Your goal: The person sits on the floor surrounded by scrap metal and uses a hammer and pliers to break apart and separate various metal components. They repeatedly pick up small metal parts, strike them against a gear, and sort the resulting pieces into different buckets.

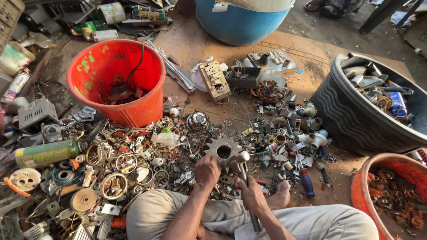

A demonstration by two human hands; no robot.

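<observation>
My left hand (207, 170) grips the lower edge of a rusty toothed metal gear (221, 150) and holds it upright on the ground. My right hand (251, 194) is closed on the handle of a metal hammer (242, 161), whose head rests against the gear's right side. Both hands are just in front of my knees, over a litter of small metal scrap.
A red bucket (147, 111) with wires stands at left, a black tub (347, 115) of scrap at right, an orange basin (361, 186) at lower right, a blue barrel (235, 24) at the back. A blue-handled screwdriver (306, 181), rings, switches and a green can (46, 153) lie around. My bare foot (281, 195) is by the hammer.
</observation>
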